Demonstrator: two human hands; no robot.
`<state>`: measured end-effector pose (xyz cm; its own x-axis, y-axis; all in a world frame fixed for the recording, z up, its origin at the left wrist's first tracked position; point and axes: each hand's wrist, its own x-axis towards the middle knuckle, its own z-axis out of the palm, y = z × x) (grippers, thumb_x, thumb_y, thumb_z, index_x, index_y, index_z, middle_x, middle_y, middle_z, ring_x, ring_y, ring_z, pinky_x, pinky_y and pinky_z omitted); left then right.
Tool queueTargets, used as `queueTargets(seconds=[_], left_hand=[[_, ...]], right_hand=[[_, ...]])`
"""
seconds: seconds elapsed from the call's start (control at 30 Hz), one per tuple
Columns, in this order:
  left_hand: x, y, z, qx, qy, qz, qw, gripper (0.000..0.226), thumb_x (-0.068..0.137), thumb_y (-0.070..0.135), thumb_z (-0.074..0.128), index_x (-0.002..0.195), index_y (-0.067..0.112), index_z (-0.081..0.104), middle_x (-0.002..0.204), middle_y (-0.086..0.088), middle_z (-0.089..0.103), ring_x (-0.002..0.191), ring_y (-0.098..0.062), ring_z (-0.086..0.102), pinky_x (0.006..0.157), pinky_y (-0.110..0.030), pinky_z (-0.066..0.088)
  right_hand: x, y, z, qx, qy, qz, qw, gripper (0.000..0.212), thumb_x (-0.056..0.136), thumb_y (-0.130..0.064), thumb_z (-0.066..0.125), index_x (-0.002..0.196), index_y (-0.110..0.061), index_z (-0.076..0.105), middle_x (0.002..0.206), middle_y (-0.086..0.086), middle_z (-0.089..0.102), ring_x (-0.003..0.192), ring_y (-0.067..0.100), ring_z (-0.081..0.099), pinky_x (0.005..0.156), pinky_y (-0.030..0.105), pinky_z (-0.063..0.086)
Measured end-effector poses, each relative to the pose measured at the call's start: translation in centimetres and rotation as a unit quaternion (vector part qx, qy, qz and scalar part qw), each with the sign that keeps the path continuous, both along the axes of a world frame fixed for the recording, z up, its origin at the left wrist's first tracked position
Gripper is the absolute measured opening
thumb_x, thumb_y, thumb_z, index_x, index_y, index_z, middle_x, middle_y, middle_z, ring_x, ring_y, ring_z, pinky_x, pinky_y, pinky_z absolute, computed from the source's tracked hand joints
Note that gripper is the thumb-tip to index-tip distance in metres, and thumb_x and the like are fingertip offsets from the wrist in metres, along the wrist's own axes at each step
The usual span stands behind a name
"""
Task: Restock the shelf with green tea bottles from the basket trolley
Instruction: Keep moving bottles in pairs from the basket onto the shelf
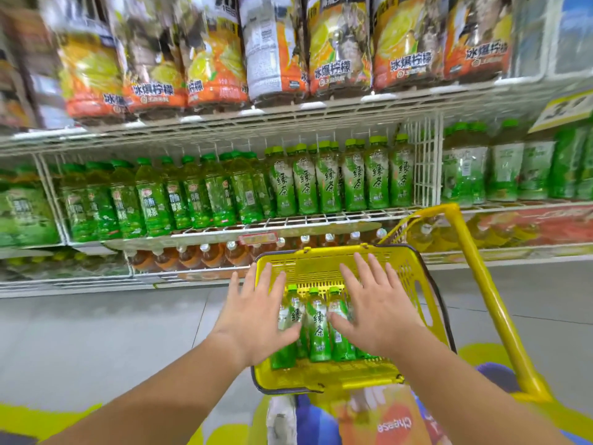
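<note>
Left hand (256, 319) is flat, fingers spread, holding nothing, over the left edge of the basket (314, 268). The bottles (317, 329) lie side by side inside it with caps toward the shelf (321, 220), and the right hand (375, 313) is just as open and empty over the right-hand ones. I'd curl each hand round one bottle at the label, not the cap, lift clear of the rim, then stand them in the matching green tea row, labels forward.

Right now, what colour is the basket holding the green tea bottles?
Yellow, with a dark rim; the basket shows best in the head view, under both open hands.
</note>
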<state>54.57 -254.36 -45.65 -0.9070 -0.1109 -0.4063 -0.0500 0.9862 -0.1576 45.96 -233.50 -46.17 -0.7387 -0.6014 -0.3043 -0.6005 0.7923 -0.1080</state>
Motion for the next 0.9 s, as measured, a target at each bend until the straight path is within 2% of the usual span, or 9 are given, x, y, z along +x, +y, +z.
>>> queueTargets(seconds=[0.13, 0.27, 0.37, 0.57, 0.67, 0.77, 0.9], left_hand=[[1.1, -0.7, -1.2, 0.012, -0.012, 0.007, 1.000, 0.104, 0.075, 0.079, 0.009, 0.158, 0.018, 0.001, 0.165, -0.013, 0.002, 0.151, -0.034, 0.004, 0.118, -0.053, 0.016], [1.7, -1.0, -2.8, 0.028, -0.016, 0.025, 0.999, 0.098, 0.084, 0.078, 0.026, 0.158, 0.019, 0.002, 0.165, -0.012, 0.004, 0.146, -0.032, 0.020, 0.110, -0.048, 0.028], [2.0, -1.4, -3.9, 0.034, -0.020, 0.027, 0.999, 0.097, 0.085, 0.076, 0.029, 0.158, 0.017, 0.005, 0.165, -0.013, 0.007, 0.143, -0.032, 0.024, 0.107, -0.047, 0.030], [2.3, -0.9, -6.4, 0.077, -0.038, 0.046, 0.995, 0.097, 0.086, 0.074, 0.030, 0.158, 0.015, 0.004, 0.165, -0.014, 0.006, 0.149, -0.031, 0.015, 0.115, -0.047, 0.024], [2.0, 0.5, -7.7, 0.129, -0.048, 0.067, 0.988, 0.093, 0.090, 0.068, 0.038, 0.158, 0.014, 0.003, 0.165, -0.013, 0.003, 0.151, -0.030, 0.008, 0.120, -0.044, 0.015], [1.7, 1.7, -9.4, 0.171, -0.050, 0.099, 0.979, 0.091, 0.091, 0.061, 0.043, 0.158, 0.015, 0.003, 0.165, -0.013, 0.001, 0.152, -0.030, 0.003, 0.122, -0.044, 0.013], [1.5, 3.1, -11.8, 0.170, -0.074, 0.135, 0.973, 0.093, 0.091, 0.061, 0.045, 0.158, 0.016, -0.001, 0.165, -0.012, -0.002, 0.152, -0.032, 0.003, 0.123, -0.045, 0.014]], right_hand=[[1.2, -1.3, -1.7, 0.033, -0.021, 0.026, 0.999, 0.090, 0.090, -0.075, 0.016, 0.158, -0.020, -0.004, 0.163, 0.014, -0.012, 0.150, 0.034, -0.011, 0.121, 0.052, -0.003], [1.8, -2.7, -3.8, 0.052, -0.038, 0.040, 0.997, 0.091, 0.089, -0.076, 0.016, 0.158, -0.020, -0.006, 0.163, 0.015, -0.013, 0.150, 0.034, -0.014, 0.121, 0.053, -0.002], [2.0, -3.5, -4.9, 0.068, -0.052, 0.043, 0.995, 0.091, 0.089, -0.076, 0.015, 0.157, -0.020, -0.010, 0.163, 0.014, -0.016, 0.149, 0.034, -0.016, 0.121, 0.053, -0.003], [2.9, -3.7, -6.9, 0.053, -0.064, 0.010, 0.996, 0.093, 0.087, -0.077, 0.019, 0.159, -0.022, -0.001, 0.164, 0.012, -0.009, 0.150, 0.033, -0.011, 0.118, 0.050, -0.008], [3.2, -3.2, -8.3, 0.064, -0.073, -0.011, 0.995, 0.093, 0.087, -0.078, 0.018, 0.158, -0.022, -0.004, 0.164, 0.012, -0.011, 0.150, 0.032, -0.012, 0.114, 0.046, -0.014], [3.2, -2.1, -9.9, 0.076, -0.091, -0.040, 0.992, 0.094, 0.087, -0.078, 0.018, 0.158, -0.022, -0.008, 0.163, 0.012, -0.016, 0.150, 0.031, -0.015, 0.119, 0.047, -0.008], [3.9, 0.2, -11.9, 0.088, -0.118, -0.042, 0.988, 0.094, 0.087, -0.077, 0.018, 0.158, -0.021, -0.007, 0.162, 0.012, -0.021, 0.150, 0.032, -0.015, 0.120, 0.048, -0.008]])
